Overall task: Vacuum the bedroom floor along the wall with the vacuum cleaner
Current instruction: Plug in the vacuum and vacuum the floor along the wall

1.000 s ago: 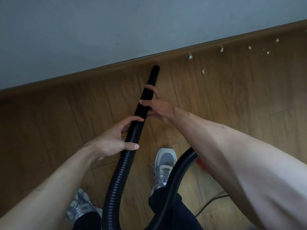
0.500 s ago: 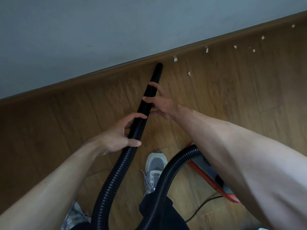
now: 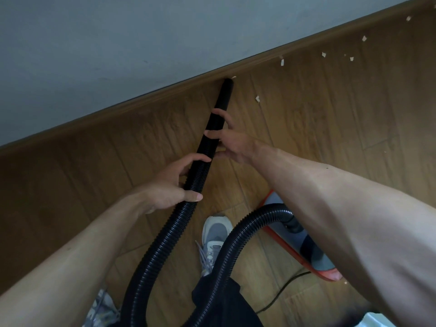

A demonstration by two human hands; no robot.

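A black vacuum nozzle tube (image 3: 221,95) points at the brown baseboard (image 3: 165,93), its tip touching the floor right at the wall. My right hand (image 3: 232,141) grips the smooth tube partway down. My left hand (image 3: 172,185) holds the ribbed black hose (image 3: 165,241) just behind it. The hose loops back to the red and grey vacuum cleaner body (image 3: 304,244), half hidden under my right forearm. Small pale paper scraps (image 3: 257,99) lie on the wooden floor to the right of the tip, one (image 3: 234,77) right beside it.
More scraps (image 3: 324,54) dot the floor along the baseboard toward the upper right. My grey shoes (image 3: 215,234) stand below the hose. A thin black power cord (image 3: 283,291) runs over the floor near the vacuum body. The grey wall (image 3: 141,43) fills the top.
The nozzle tip has slid right along the baseboard toward the scraps and both hands went with it. The view has shifted, and more of the vacuum body now shows.
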